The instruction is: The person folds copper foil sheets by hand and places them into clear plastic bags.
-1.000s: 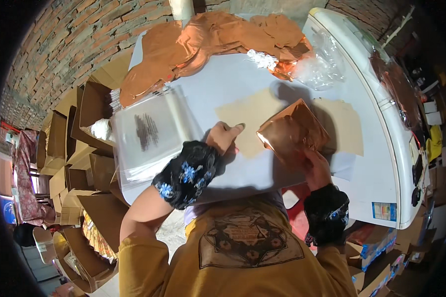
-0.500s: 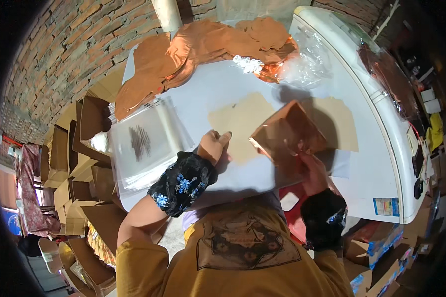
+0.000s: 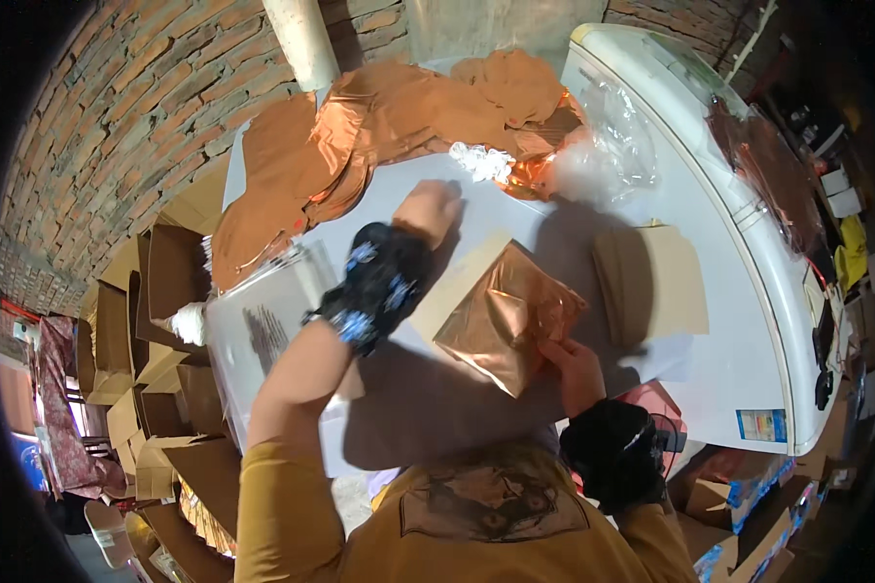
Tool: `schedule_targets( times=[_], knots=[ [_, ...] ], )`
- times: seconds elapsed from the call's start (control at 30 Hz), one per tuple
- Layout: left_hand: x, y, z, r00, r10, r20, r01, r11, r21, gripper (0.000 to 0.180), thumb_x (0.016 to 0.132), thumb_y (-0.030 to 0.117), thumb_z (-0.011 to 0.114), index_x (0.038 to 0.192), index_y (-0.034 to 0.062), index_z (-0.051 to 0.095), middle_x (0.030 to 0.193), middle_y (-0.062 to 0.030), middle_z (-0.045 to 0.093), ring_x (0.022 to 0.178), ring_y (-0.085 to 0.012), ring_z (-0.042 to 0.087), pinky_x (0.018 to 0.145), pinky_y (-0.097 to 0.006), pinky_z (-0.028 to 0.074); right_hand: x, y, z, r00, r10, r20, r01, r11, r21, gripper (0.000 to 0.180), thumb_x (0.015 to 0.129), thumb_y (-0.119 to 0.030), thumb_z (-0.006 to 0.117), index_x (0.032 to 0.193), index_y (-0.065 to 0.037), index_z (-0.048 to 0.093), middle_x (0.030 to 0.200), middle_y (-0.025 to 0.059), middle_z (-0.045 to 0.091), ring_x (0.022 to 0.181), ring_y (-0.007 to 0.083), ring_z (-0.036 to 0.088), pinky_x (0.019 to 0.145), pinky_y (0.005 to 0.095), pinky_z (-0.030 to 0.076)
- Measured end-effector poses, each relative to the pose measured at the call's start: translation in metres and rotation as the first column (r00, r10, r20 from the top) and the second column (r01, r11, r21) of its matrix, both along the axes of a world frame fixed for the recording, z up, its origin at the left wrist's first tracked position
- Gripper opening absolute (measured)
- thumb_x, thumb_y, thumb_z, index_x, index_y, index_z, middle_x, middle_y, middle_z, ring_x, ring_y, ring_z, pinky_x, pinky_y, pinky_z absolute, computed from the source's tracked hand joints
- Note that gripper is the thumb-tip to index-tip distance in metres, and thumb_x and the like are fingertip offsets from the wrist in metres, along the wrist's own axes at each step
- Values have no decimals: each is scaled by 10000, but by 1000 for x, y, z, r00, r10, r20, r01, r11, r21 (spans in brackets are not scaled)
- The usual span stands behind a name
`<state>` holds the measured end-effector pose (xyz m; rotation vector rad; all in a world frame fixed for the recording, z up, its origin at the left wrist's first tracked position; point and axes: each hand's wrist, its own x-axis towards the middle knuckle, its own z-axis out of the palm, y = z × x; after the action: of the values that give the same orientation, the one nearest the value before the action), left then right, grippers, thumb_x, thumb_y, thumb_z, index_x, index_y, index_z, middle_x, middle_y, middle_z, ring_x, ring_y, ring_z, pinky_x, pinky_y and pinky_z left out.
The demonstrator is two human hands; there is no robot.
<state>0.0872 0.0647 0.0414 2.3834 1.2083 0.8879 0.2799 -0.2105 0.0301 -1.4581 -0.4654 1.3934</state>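
Bright light came from the left, casting dark shadows across the pale table [image 3: 374,199]. The copper foil [image 3: 504,313] gleamed and the clear plastic [image 3: 624,141] glinted. The left hand [image 3: 430,208] was soft with blur. Fisheye distortion curved the brick wall [image 3: 117,126], and the corners were black.

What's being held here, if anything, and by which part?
The right hand holds the copper-coloured foil packet by its lower-right edge; the left hand is blurred, with nothing visibly held.

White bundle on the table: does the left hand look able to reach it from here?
Probably yes: the left hand is close by, with only tabletop showing between it and the white bundle.
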Motion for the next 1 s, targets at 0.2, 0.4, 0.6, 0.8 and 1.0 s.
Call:
schedule_targets(
  times=[0.2,0.4,0.6,0.8,1.0],
  knots=[
    [50,41,-25,991,136,-17,-135,990,47,238,871,248,683,1001,54,635,991,-165,619,966,-371,604,839,-429,502,-4,2,7,1000,14,-24,-14,1000,19,285,941,-167,636,1154,23,659,1031,44,694,937,137,655,850,290,525],
    [22,19,-19,966,161,202,-149,986,-73,147,877,170,665,895,30,622,851,-152,645,777,-318,648,707,-394,513,7,1,10,969,-93,-231,107,993,48,265,941,-164,667,1120,31,670,1018,71,698,852,148,659,783,292,537],
    [52,18,-18,990,123,68,-122,992,-11,241,876,238,696,983,26,653,930,-165,627,877,-328,640,802,-397,525,11,-4,-7,973,-86,-213,103,992,70,247,948,-137,641,1134,25,662,1053,81,701,916,161,666,834,302,536],
    [56,46,-21,984,179,-21,-179,982,-61,233,880,222,628,982,13,648,1034,-229,624,990,-417,601,878,-468,501,14,-8,-2,964,-95,-248,113,992,57,233,949,-104,624,1144,19,656,1069,81,703,958,168,672,899,319,536],
    [-8,5,-5,928,94,360,50,927,-371,126,897,104,641,863,18,555,726,-68,621,677,-150,610,636,-293,494,22,-9,7,957,-114,-268,140,987,80,205,953,-121,619,1115,-2,661,1022,57,701,908,152,666,841,316,534]
  ],
)
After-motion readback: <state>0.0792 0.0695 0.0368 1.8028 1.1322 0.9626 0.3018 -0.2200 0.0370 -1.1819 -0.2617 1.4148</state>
